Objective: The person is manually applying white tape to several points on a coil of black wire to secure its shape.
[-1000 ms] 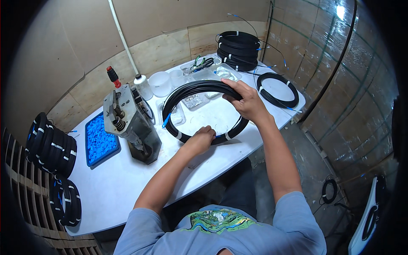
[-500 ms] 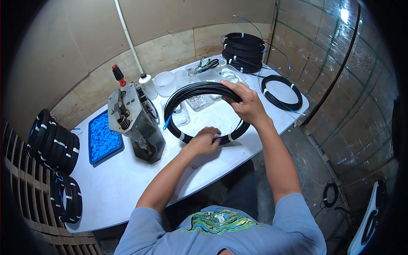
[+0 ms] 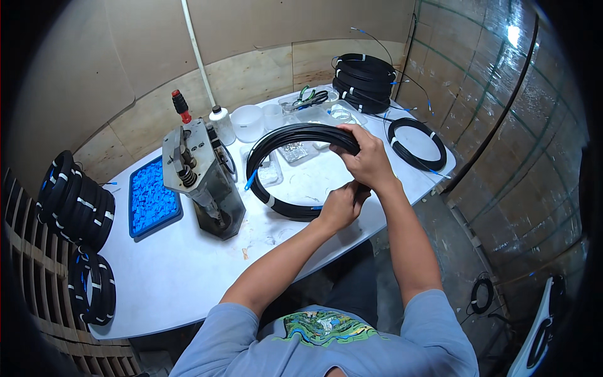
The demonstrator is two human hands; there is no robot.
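Both hands grip one black cable coil [image 3: 276, 164] held just above the white table [image 3: 163, 270]. Right hand [image 3: 367, 157] closes its fingers over the coil's rim at about two o'clock; left hand [image 3: 340, 204] is curled shut around the rim at about four o'clock, the two hands nearly touching. At nine o'clock from the coil stands a grey metal bench press [image 3: 201, 179] with a red-topped handle, and beyond it lies a blue tray of blue clips [image 3: 151, 201]. A stack of black coils [image 3: 364, 74] sits at one o'clock, a single flat coil [image 3: 416, 143] at three o'clock. More coils [image 3: 75, 201] hang off the table's edge at nine o'clock. White plastic cups [image 3: 248, 121] stand at twelve o'clock.
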